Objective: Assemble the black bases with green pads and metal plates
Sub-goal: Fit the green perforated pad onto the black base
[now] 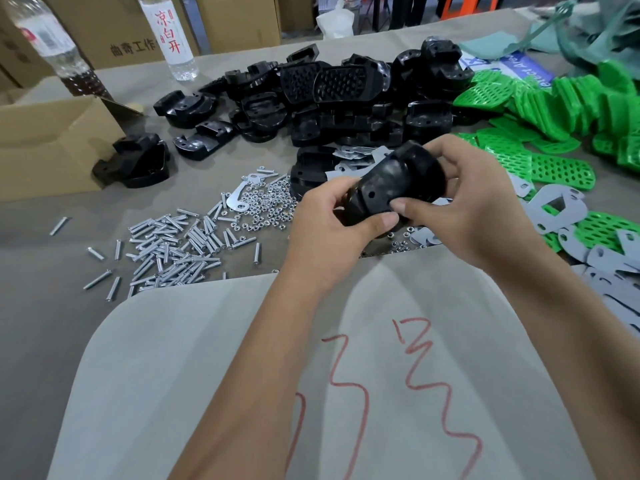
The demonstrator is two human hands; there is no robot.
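Gripping one black base (391, 188) above the desk (52, 323) between both curled hands, left (332, 230) and right (464, 202), the person should probably turn its recess upward before seating a green pad (554, 169).

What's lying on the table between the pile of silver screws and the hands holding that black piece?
In the head view, a heap of small silver nuts with a curved metal plate on it.

A small assembly workshop: beyond the hands, heaps of moulded black plastic bases (346, 98), loose silver bolts (180, 247) left, brown cardboard cartons (239, 22) behind.
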